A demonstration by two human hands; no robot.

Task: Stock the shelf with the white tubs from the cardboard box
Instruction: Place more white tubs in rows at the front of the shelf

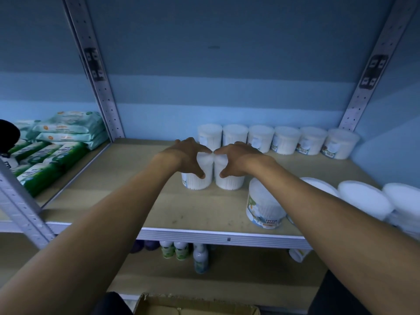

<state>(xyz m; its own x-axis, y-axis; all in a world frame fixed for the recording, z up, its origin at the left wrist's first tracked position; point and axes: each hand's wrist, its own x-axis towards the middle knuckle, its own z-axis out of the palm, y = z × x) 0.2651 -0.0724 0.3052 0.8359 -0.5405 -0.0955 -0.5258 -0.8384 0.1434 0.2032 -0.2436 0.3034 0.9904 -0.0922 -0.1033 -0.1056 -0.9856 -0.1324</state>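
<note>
Tubs held on shelf (159, 205), one per hand.
Left hand (188, 155) is curled round left tub (197, 178), right hand (236, 159) round right tub (228, 180) (touching, upright); cardboard box (195, 306) is seen below.

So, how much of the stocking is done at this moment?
Done: six cotton bud tubs stand in a back row, and more stand at the front right. In hand: the left hand and the right hand each grip one tub on the shelf. Left: unclear, because only the cardboard box rim shows.
</note>
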